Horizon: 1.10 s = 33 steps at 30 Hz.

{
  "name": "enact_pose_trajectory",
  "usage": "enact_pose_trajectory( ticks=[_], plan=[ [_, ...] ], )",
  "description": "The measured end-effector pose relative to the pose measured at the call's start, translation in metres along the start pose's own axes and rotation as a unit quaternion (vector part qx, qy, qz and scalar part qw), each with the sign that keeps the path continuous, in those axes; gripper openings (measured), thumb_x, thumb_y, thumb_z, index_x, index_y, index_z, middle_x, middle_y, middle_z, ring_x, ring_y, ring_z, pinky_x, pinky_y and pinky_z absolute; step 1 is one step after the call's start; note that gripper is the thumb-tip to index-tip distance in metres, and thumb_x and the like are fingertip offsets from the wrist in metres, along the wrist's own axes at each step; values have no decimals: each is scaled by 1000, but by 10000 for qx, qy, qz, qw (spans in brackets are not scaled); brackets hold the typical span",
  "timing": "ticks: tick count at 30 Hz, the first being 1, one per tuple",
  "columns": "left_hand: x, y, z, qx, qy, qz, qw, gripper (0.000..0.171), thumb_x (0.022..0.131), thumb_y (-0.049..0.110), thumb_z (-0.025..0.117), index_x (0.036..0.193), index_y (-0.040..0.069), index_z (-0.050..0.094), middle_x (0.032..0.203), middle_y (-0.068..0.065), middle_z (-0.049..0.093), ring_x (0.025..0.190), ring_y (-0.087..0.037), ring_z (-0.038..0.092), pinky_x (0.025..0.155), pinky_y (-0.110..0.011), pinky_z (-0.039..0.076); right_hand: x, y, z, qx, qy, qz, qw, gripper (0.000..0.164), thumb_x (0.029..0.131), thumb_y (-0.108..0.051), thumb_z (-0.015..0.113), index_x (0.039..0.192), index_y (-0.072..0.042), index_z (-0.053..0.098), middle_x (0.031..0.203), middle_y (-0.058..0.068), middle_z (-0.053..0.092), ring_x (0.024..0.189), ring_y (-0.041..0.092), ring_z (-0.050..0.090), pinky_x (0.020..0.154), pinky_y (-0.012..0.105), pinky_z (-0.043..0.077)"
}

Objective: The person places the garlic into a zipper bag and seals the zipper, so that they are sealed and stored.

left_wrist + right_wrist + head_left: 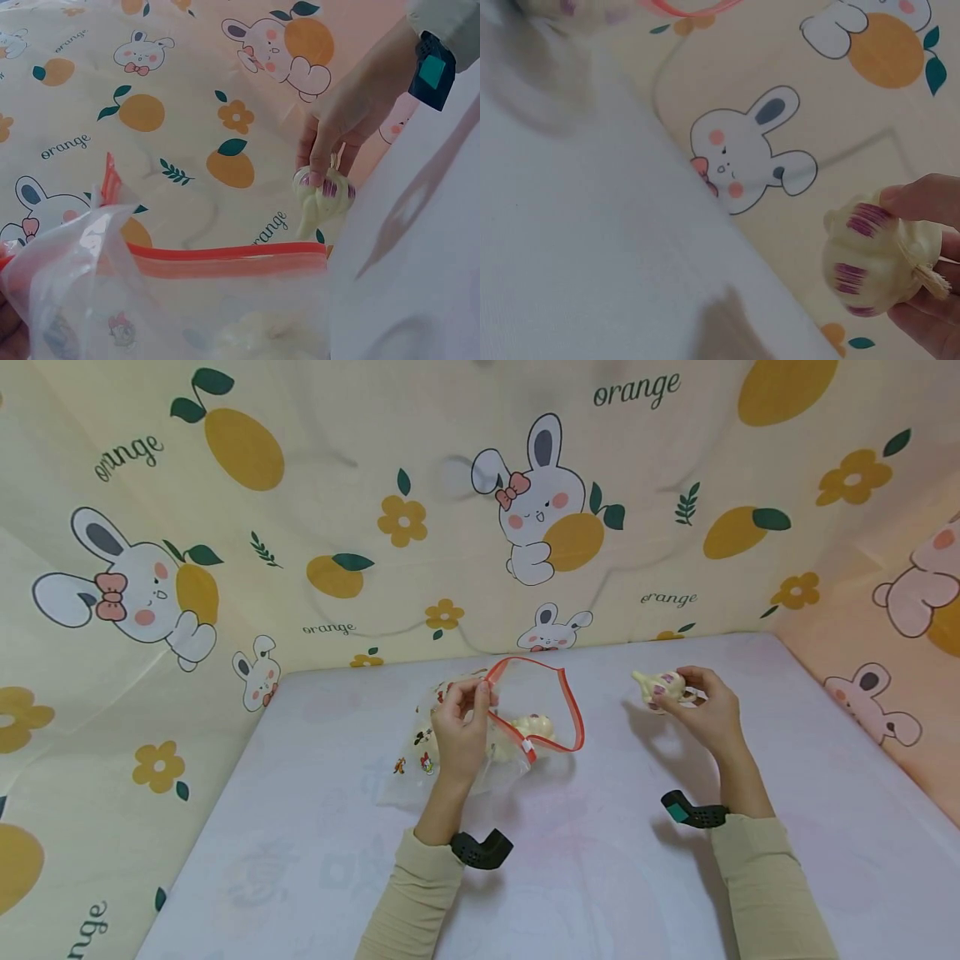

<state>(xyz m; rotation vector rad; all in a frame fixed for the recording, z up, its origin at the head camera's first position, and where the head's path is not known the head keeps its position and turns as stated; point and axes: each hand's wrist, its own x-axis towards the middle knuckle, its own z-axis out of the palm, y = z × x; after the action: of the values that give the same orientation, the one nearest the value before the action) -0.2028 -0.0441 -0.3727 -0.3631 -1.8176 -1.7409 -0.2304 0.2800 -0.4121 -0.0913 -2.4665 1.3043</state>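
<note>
We've got left hand (461, 727) pinching red rim (573, 706) of cartoon-print zip bag (431, 752), right hand's (708, 708) fingers pinching purple-streaked garlic bulb (868, 259) above desk (592, 868). Another pale bulb (534, 725) inside bag.

I'm seeing a whitish desk (600, 877) with cream backdrop (420, 427) behind, all bunnies (532, 510) and oranges (244, 449), kinda peachy on the right.

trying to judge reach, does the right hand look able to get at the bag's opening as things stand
Probably yes: the left hand holds the bag by its red rim, the opening gapes, and nothing shows between it and the right hand, though that already grips a garlic bulb.
</note>
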Motion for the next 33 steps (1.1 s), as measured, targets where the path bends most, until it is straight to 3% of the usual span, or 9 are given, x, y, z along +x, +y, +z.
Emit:
enact_pose_trajectory(
  ticks=[9,14,17,33],
  plan=[
    [1,1,-1,-49,-39,-43,10000,20,95,7,57,94,-11,62,80,-29,64,74,4,57,73,-12,52,-1,-7,-2,39,-57,-74,9999,56,83,-18,75,128,3,51,124,17,56,94,-16,40,78,4,37],
    [1,2,-1,-49,-59,-66,9999,20,96,8,57,95,-11,62,80,-30,64,74,3,57,73,-12,52,-2,-13,-3,64,-3,-135,9999,54,82,-19,76,127,1,53,110,-13,53,95,-16,41,81,1,38],
    [1,2,-2,-22,-67,-72,9999,20,96,8,56,94,-11,62,80,-29,64,74,3,57,73,-12,52,-2,-16,-2,175,13,-228,9996,53,81,-18,76,126,1,54,103,-24,47,96,-16,43,82,-1,39],
    [1,0,-2,-18,-86,-29,10000,21,96,9,56,95,-11,62,81,-29,64,74,3,58,73,-11,51,-7,-35,-8,371,75,-635,9973,50,81,-13,76,124,3,55,99,-34,48,96,-15,45,79,-3,37]
  ],
)
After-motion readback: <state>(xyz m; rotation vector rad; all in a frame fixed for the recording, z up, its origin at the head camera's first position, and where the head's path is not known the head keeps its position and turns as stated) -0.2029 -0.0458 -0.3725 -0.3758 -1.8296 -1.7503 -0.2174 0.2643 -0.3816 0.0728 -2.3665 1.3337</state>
